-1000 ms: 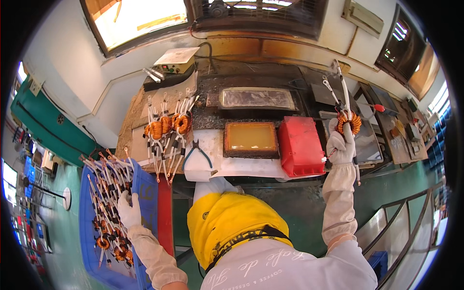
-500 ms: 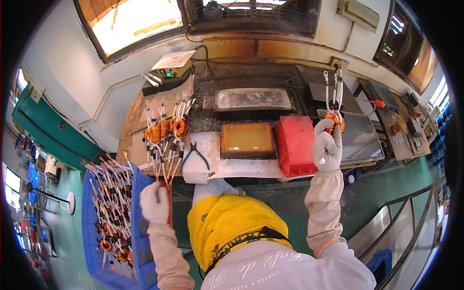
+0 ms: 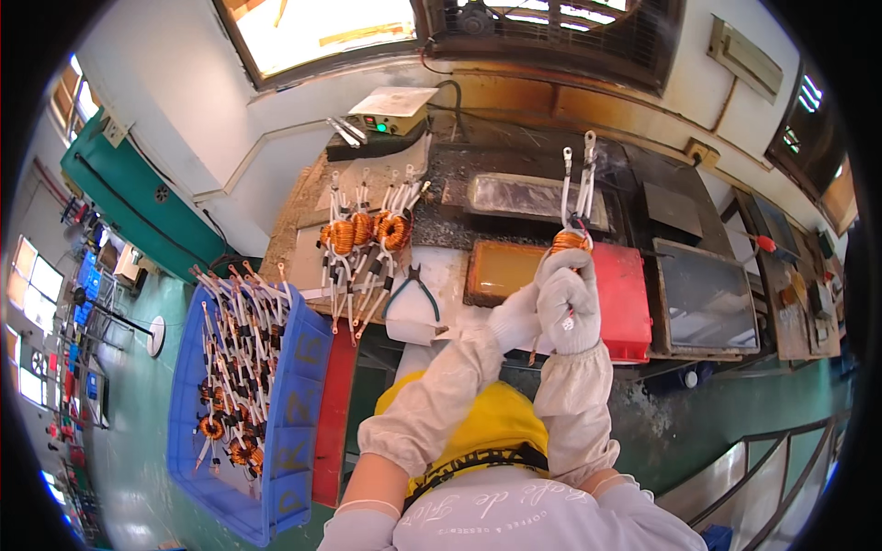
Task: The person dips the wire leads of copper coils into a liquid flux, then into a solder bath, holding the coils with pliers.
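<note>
My gloved right hand is closed around a copper-wound toroidal coil above the bench. White leads with metal ring terminals stand up from it; another terminal hangs below my hands. My gloved left hand meets my right hand just under the coil, its fingers hidden, so its grip does not show. Behind my hands are a tray of amber liquid, partly covered, and a red plastic bin. Several similar coils stand on the bench to the left, near blue-handled pliers.
A blue crate full of leaded coils stands at the bench's left. Farther back are a rectangular vessel with a silvery surface and a control box with a green light. A grey-topped tray lies right of the red bin.
My right hand has brought the coil leftward, from over the grey tray to in front of the red bin. My left hand has moved from beside the blue crate to join it. The view has shifted.
</note>
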Motion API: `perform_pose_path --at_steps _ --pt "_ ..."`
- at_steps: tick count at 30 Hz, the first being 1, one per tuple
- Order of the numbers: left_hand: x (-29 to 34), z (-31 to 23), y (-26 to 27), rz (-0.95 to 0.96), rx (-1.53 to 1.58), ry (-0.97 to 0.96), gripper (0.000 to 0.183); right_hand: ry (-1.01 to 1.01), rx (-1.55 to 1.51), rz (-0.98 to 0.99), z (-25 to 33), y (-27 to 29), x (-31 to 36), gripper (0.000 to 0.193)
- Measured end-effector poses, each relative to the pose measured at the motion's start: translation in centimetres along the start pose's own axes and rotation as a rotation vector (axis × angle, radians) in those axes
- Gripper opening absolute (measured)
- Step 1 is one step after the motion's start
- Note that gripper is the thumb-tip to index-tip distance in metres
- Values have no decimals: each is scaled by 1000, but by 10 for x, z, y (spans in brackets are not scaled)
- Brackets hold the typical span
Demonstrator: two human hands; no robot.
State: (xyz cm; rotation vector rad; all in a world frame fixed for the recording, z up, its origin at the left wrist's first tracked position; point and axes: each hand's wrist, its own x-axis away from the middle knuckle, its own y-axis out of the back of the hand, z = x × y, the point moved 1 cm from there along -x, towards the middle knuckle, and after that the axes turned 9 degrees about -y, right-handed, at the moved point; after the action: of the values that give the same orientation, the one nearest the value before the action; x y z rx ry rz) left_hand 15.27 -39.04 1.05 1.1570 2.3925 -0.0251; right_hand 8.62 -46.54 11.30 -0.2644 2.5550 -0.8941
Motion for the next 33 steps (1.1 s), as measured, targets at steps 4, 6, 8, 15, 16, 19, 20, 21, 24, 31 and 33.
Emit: perform_pose_path --at_steps 4,6,8,15,16,19,20,21,24,31,33 --pt "-22 16 -21 -550 201 -391 14 -3 -21 -37 6 24 -24 26" --pt "-14 33 -8 -678 376 -524 7 -119 42 -34 20 40 -35 32" --pt "-30 -32 -14 -815 131 -23 11 -65 91 -148 16 32 -38 36" --pt "7 -2 98 -315 629 405 29 -116 846 -341 31 41 -30 34" --pt "2 -13 101 -352 593 420 26 108 1210 -493 37 40 -26 30" --pt "-1 -9 111 -366 524 387 26 468 1715 -714 63 52 -24 24" --pt "-5 -12 109 -381 624 384 29 587 2084 -712 80 59 -21 23" --pt "-6 -18 109 -407 718 379 32 693 2454 -684 78 60 -26 23" --pt "-10 -21 110 -429 842 378 35 732 2766 -879 69 64 -37 17" --pt "-14 -11 127 -439 703 503 28 813 3029 -391 49 28 -55 17" --pt "-14 -6 133 -388 786 496 24 1052 3108 -128 44 -1 -83 20"
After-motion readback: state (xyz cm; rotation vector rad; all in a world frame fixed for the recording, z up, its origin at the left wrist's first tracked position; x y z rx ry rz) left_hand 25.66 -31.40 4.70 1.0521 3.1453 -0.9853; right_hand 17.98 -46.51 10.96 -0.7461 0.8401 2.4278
